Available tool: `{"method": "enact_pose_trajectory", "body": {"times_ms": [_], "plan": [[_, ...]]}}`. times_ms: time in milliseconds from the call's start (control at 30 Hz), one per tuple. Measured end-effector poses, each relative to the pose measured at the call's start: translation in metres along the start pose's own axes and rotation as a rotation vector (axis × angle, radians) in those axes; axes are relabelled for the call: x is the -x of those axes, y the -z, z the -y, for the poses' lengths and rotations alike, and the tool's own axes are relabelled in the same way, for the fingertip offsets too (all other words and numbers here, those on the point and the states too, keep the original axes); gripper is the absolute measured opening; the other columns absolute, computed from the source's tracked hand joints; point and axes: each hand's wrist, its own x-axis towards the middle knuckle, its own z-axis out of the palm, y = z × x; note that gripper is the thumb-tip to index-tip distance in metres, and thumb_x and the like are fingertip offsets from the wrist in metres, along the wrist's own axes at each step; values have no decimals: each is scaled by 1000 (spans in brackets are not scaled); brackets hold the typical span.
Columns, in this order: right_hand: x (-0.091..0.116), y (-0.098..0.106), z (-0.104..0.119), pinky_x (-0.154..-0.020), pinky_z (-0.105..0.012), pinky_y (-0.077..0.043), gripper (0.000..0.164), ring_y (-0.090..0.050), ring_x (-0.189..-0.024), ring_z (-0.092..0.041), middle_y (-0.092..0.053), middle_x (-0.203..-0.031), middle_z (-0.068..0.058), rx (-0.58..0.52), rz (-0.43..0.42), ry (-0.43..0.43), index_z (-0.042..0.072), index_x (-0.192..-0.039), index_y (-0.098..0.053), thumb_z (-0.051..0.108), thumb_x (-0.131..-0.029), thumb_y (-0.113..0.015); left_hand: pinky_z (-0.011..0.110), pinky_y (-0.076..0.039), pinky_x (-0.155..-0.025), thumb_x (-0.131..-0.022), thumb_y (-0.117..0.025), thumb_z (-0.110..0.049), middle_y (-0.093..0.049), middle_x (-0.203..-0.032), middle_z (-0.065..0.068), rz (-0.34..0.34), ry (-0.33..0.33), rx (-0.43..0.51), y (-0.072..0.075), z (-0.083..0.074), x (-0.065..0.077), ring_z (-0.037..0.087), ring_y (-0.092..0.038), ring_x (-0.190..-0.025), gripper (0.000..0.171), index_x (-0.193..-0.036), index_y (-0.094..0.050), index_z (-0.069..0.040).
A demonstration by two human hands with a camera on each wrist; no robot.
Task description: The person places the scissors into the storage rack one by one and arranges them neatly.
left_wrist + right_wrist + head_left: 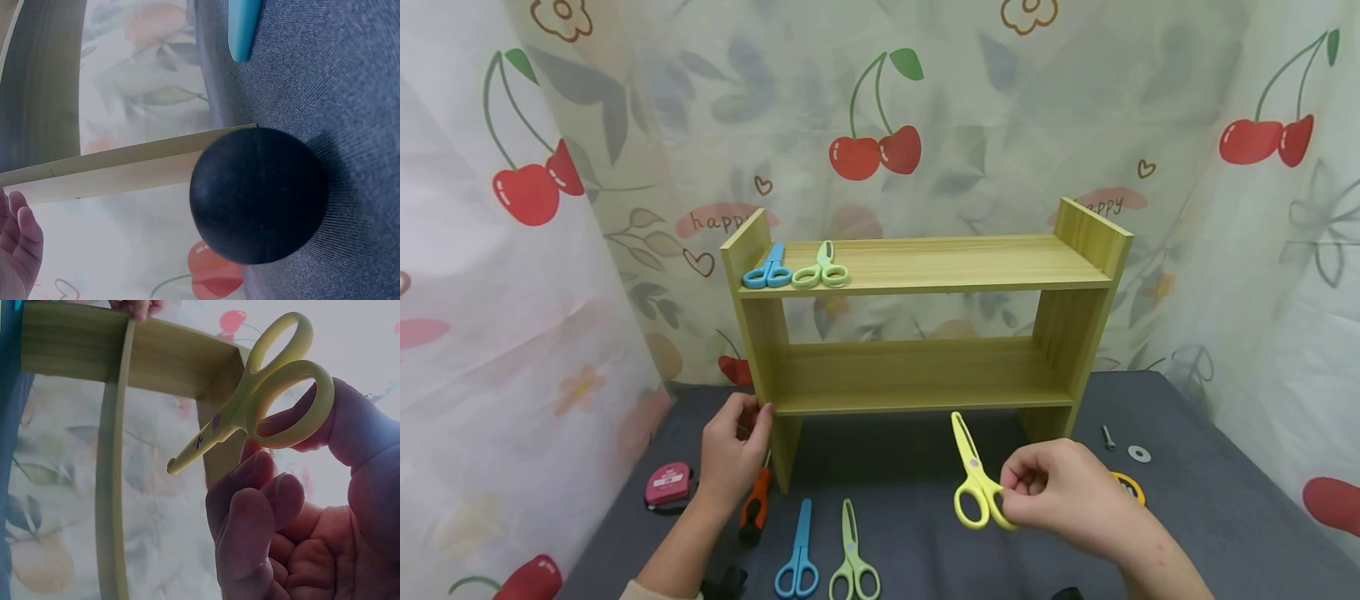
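Note:
In the head view my right hand (1067, 492) pinches a pair of yellow scissors (972, 467) by one handle loop, blades pointing up, in front of the wooden shelf (925, 396). The right wrist view shows the same scissors (237, 412) with thumb and fingers at the lower loop. My left hand (733, 450) grips the shelf's left side panel at the height of the lower board. Blue scissors (767, 271) and light green scissors (822, 271) lie on the top board at its left end. Another blue pair (797, 558) and green pair (852, 558) lie on the table.
An orange-and-black screwdriver (756, 504) and a pink tape measure (668, 485) lie left on the dark tabletop (925, 550). To the right are a bolt (1108, 437), a washer (1139, 453) and a partly hidden yellow-orange object (1131, 486). A printed curtain (925, 108) hangs behind.

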Motion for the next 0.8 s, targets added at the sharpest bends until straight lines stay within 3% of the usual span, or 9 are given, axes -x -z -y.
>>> {"method": "enact_pose_trajectory", "body": {"times_ms": [233,533,800], "plan": [[8,15,-4,-53,-24,-41,10,-49,-57,-6,-57,-64,6,-47,-19,-44,12,-79,-67,4,-74,-69,16,-43,-55,-85,-67,17,-58,-75,8,-2,-17,-10,-2,5,1,13,-52,-62,15,-93,-62,5],[16,37,-9,-54,-25,-41,8,-50,-60,-9,-58,-65,3,-37,-79,-122,10,-83,-69,4,-78,-71,15,-45,-57,-86,-67,17,-59,-76,10,3,7,-20,0,-1,0,15,-53,-62,13,-93,-62,7],[21,55,-15,-53,-29,-48,5,-57,-60,-17,-63,-71,-7,-118,-83,-221,3,-92,-69,7,-88,-70,15,-44,-57,-85,-67,18,-59,-75,10,-4,-1,-21,0,-3,-1,15,-53,-61,13,-92,-62,8]]}}
